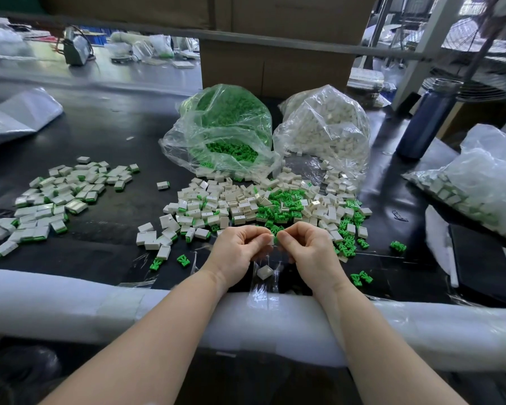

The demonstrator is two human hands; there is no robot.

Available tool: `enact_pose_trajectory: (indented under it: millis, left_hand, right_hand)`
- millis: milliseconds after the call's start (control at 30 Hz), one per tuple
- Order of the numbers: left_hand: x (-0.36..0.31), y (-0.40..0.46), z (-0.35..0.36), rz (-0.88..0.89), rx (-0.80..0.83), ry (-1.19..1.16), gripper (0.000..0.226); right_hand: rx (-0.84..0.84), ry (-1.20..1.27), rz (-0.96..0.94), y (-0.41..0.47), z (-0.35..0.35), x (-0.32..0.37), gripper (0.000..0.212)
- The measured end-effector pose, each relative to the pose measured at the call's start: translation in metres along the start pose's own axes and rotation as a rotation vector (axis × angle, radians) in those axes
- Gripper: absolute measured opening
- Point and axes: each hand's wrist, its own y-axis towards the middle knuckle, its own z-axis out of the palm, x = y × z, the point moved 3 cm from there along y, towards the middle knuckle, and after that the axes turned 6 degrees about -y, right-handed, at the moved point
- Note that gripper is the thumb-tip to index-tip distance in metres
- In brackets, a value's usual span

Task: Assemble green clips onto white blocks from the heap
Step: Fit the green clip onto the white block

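Note:
A mixed heap of white blocks (231,206) and green clips (278,209) covers the middle of the black table. My left hand (240,247) and my right hand (307,247) meet just in front of the heap, fingers curled. Between their fingertips sits a small white block (271,240), pinched by my left hand. My right hand pinches against it; a bit of green shows at the fingertips, so a clip seems held there. A lone white block (264,272) lies below my hands.
A pile of assembled blocks (56,197) spreads at the left. Behind the heap stand an open bag of green clips (225,133) and a bag of white blocks (324,130). A blue bottle (427,118) and another bag (479,185) sit right. White foam padding (70,299) lines the near edge.

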Motion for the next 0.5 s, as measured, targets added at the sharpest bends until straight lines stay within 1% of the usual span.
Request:
enact_pose_trajectory:
  millis: [67, 200, 500]
  left_hand:
    - [-0.0005, 0.0004, 0.0002, 0.008, -0.001, 0.028, 0.008]
    - [-0.0007, 0.0002, 0.0010, -0.009, 0.005, -0.004, 0.009]
    - [0.0011, 0.0007, -0.0026, -0.024, -0.013, 0.011, 0.013]
  right_hand:
    - [-0.007, 0.002, 0.006, -0.0004, -0.0007, 0.0003, 0.021]
    - [-0.023, -0.024, 0.003, -0.0008, -0.0011, 0.0015, 0.020]
    - [0.018, -0.008, 0.001, -0.0016, 0.0007, 0.0011, 0.015]
